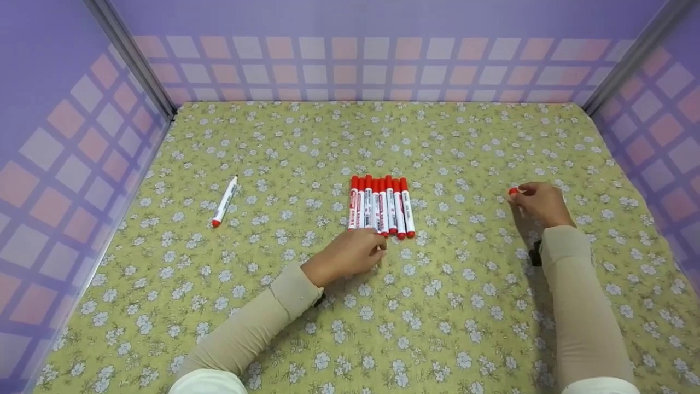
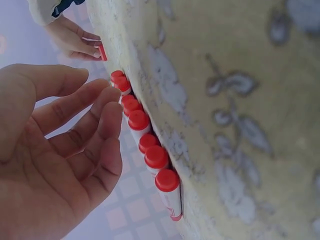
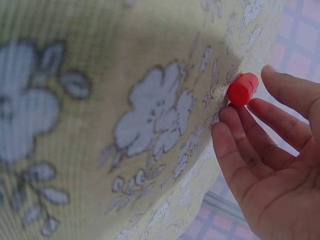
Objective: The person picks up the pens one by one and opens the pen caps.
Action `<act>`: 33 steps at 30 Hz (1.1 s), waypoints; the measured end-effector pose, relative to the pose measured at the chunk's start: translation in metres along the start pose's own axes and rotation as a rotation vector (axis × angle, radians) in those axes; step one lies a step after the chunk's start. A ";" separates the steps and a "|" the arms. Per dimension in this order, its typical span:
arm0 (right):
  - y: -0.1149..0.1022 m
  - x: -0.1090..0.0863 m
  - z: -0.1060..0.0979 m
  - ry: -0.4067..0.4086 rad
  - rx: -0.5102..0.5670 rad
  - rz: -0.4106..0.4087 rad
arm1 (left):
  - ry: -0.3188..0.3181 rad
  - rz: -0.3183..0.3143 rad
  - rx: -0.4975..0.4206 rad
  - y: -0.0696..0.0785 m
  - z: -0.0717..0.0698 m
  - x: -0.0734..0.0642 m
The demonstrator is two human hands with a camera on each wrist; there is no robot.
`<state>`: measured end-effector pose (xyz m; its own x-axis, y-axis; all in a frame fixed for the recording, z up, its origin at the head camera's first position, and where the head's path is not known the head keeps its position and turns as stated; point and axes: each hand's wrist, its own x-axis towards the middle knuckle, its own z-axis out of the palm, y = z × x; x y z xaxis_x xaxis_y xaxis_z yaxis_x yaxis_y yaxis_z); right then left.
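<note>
Several white markers with red caps [image 1: 390,210] lie side by side in a row on the flowered cloth. At their near ends is my left hand [image 1: 350,253], fingers loosely bent and holding nothing; the left wrist view shows its palm beside the red ends [image 2: 166,180]. Over on the right, my right hand [image 1: 542,203] is at a loose red marker cap [image 1: 513,191]. Seen from the right wrist, the cap [image 3: 243,89] rests on the cloth close to the fingertips, and the thumb stands slightly off it. An uncapped marker [image 1: 225,201] lies alone at the left, dark tip pointing away.
Yellow-green cloth with white flowers [image 1: 437,328] covers the table. Purple panels with pink and white squares [image 1: 377,65] close off the back and both sides. Grey posts [image 1: 136,60] stand at the rear corners.
</note>
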<state>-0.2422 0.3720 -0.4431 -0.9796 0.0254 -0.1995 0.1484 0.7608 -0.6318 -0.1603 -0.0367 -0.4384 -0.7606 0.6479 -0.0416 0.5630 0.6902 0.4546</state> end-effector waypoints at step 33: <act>-0.029 -0.006 0.006 0.090 -0.059 -0.141 | 0.170 -0.386 -0.021 -0.038 -0.024 0.023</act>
<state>-0.2394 0.3459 -0.4285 -0.9987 -0.0278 -0.0424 0.0034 0.7974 -0.6035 -0.2069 -0.0562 -0.4349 -0.9578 0.2797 -0.0661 0.2211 0.8641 0.4521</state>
